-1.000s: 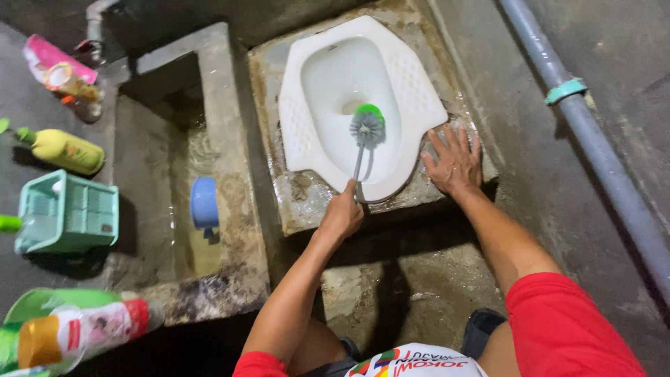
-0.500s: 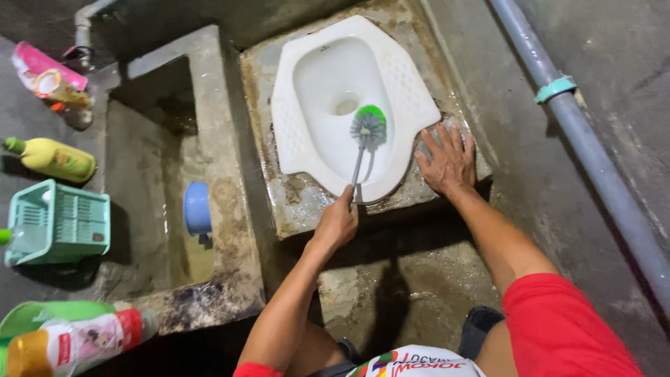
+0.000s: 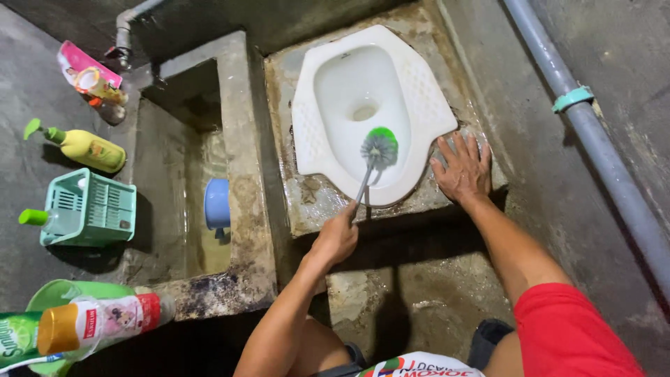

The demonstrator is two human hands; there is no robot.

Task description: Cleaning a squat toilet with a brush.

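Hidden bits: the brush handle's top end is covered by the left hand (image 3: 338,236), so I cannot see how long it is.
Cut off: the gray pipe (image 3: 593,132) runs out of the picture at both ends. The bottles at the bottom left corner are cut by the edge. The person's knees and red sleeve are only partly seen.
Hard to see: the far end of the water trough (image 3: 183,160) is dark, and I cannot tell what is in there.
Left hand: fingers wrapped tight around the thin handle of the toilet brush (image 3: 377,150), just below the front lip of the squat toilet (image 3: 349,91).
Right hand (image 3: 462,169): flat, fingers spread, pressing on the wet concrete step (image 3: 314,199) right beside the toilet's right side. It holds nothing.
Brush: its gray and green head sits inside the toilet bowl, near the front, touching the white inside.
Toilet bowl: white and wet, with a little hole in the middle.
Water trough: left of the toilet, with shallow murky water and a blue scoop (image 3: 217,204) in it.
Green basket (image 3: 91,208): far left of the toilet, with a green-capped bottle lying in it.
Yellow bottle (image 3: 87,149): lying above the basket.
Pink packet (image 3: 87,70): above the yellow bottle, near a tap.
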